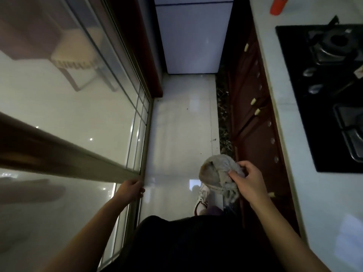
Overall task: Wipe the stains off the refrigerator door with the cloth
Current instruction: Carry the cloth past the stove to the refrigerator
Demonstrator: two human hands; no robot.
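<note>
At 5 o'clock, cloth [220,175] was bunched in right hand [248,180]; left hand [130,188] gripped sliding door frame [144,146]. Approach step judged; refrigerator door [193,38] at 12 o'clock, well apart, must be reached next.

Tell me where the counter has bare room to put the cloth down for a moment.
The white counter is bare near the person, below the black gas stove, and along the strip between the stove and the counter's front edge. Farther up, the stove fills most of it, with a red bottle beyond. The right hand grips the cloth.
</note>
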